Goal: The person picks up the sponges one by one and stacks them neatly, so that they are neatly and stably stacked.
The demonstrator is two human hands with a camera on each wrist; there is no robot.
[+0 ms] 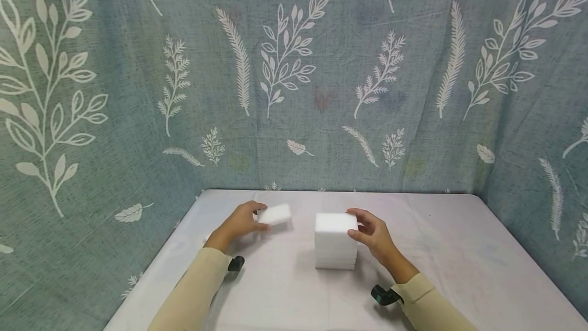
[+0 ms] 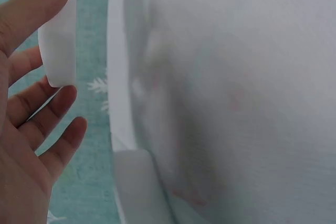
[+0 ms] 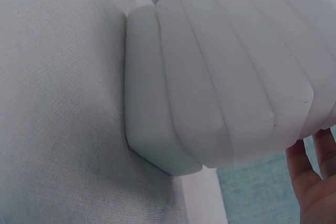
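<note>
A white foam sponge block (image 1: pixel 275 214) is held off the table by my left hand (image 1: pixel 243 221), pinched between thumb and fingers. In the left wrist view the thumb lies across that block (image 2: pixel 62 56), with fingers at its far side and lower end. Right of it stands an upright stack of several white sponge blocks (image 1: pixel 335 244). My right hand (image 1: pixel 374 234) grips the stack's upper right side, thumb at the front and fingers behind. The right wrist view shows the stacked blocks (image 3: pixel 231 77) close up, slightly uneven at their edges, with fingertips touching near the top.
A white cloth covers the table (image 1: pixel 280 290). Another pale, block-like shape (image 2: pixel 139 187) lies by the table's edge in the left wrist view. Green-blue curtains (image 1: pixel 294 142) with white leaf prints hang behind and at both sides. Each wrist carries a dark device (image 1: pixel 385 295).
</note>
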